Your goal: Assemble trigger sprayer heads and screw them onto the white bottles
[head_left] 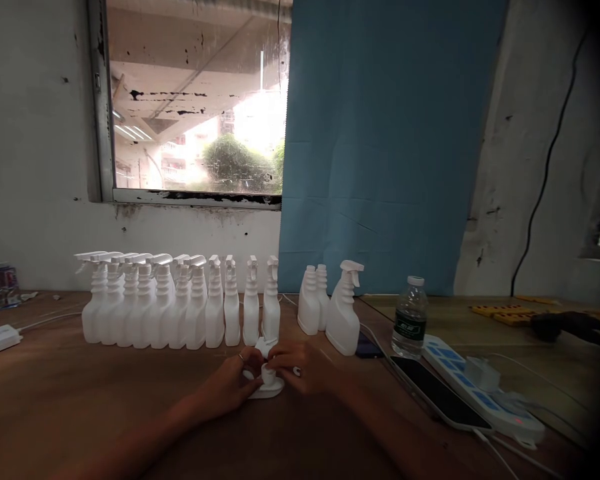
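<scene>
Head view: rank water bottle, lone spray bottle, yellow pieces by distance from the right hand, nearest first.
From the right hand:
1. Lone spray bottle, just behind it, slightly right.
2. Water bottle, farther right.
3. Yellow pieces, far right, at the back of the table.

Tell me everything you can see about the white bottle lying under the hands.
The white bottle looks like matte plastic, like the spray bottles in the row behind it. It lies on its side on the brown table, mostly hidden. The left hand and right hand both close around its neck, where a white spray head sits. Whether the head is fully attached cannot be told.
</scene>
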Demonstrator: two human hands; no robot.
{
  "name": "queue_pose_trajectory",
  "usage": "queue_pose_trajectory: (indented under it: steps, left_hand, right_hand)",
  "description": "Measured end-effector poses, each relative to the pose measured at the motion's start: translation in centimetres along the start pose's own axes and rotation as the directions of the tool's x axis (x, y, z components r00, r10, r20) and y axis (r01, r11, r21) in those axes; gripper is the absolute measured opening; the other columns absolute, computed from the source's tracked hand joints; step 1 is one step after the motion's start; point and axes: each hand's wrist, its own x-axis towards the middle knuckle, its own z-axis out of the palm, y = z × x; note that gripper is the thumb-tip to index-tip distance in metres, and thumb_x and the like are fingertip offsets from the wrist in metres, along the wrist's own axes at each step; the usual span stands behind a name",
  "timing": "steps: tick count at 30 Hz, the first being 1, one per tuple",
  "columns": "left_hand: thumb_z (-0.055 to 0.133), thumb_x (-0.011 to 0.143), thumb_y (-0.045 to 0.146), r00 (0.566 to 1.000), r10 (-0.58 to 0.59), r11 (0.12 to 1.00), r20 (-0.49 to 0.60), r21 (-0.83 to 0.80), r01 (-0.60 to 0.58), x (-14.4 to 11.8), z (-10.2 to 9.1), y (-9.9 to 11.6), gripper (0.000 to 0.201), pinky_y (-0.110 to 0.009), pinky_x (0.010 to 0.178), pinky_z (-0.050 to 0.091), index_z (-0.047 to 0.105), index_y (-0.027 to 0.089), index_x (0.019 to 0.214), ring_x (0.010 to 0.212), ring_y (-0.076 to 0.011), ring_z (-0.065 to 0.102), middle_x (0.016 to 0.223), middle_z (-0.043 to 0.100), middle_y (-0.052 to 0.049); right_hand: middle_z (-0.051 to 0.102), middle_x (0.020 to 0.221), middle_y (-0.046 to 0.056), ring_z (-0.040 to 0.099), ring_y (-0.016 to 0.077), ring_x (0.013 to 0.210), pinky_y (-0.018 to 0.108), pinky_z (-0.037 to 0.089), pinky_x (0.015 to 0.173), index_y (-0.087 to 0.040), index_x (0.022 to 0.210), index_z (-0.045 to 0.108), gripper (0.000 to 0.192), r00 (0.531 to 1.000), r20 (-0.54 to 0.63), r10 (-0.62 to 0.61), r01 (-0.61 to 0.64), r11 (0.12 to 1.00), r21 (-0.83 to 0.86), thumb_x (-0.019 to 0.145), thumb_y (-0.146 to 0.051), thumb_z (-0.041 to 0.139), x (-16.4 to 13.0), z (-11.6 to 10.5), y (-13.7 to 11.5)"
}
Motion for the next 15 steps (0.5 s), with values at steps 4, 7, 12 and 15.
queue_pose_trajectory:
  steps: [4, 7, 12, 15]
  left_hand:
    - [0.051, 0.088, 0.025, 0.998, 0.019, 0.998, 0.061, 0.054, -0.023, -0.07, -0.33, 0.42, 0.017, -0.026, 0.081, 0.046, 0.051, 0.02, 0.104, 0.088, -0.0154, 0.059, 0.098, 0.063, -0.003]
    - [0.049, 0.09, 0.026, 0.995, 0.035, 0.992, 0.096, 0.121, -0.047, -0.3, -0.59, 0.83, 0.015, -0.025, 0.08, 0.044, 0.052, 0.021, 0.104, 0.087, -0.0154, 0.058, 0.098, 0.062, -0.002]
    - [0.059, 0.085, 0.036, 0.984, 0.084, 0.95, 0.16, 0.286, -0.128, -0.42, -0.78, 0.79, 0.026, -0.024, 0.07, 0.039, 0.052, 0.023, 0.108, 0.08, -0.0169, 0.057, 0.097, 0.062, -0.002]
    - [0.066, 0.081, 0.038, 0.986, 0.061, 0.945, 0.156, 0.308, -0.107, -0.22, -0.68, 0.44, 0.032, -0.023, 0.07, 0.038, 0.054, 0.024, 0.108, 0.083, -0.0179, 0.058, 0.1, 0.063, -0.001]
  right_hand:
    - [0.068, 0.103, 0.006, 0.063, 0.0152, 0.084, 0.026, 0.047, 0.075, -0.019, 0.107, 0.071, 0.025, 0.993, 0.102, 0.056, -0.066, 0.993, 0.098, 0.09, -0.024, 0.053, -0.32, -0.36, 0.24]
    - [0.068, 0.094, 0.004, 0.06, 0.0126, 0.074, 0.022, 0.046, 0.068, -0.018, 0.104, 0.071, 0.021, 0.973, 0.135, 0.186, -0.209, 0.962, 0.178, 0.087, -0.025, 0.061, -0.32, -0.29, 0.3]
    - [0.065, 0.082, 0.002, 0.056, 0.0112, 0.068, 0.021, 0.044, 0.064, -0.016, 0.09, 0.068, 0.011, 0.951, 0.149, 0.27, -0.296, 0.934, 0.198, 0.08, -0.019, 0.065, 0.03, 0.01, -0.37]
    - [0.066, 0.084, 0.001, 0.056, 0.0118, 0.069, 0.022, 0.044, 0.066, -0.017, 0.088, 0.068, 0.009, 0.961, 0.148, 0.234, -0.257, 0.953, 0.161, 0.08, -0.021, 0.067, 0.08, 0.06, -0.4]
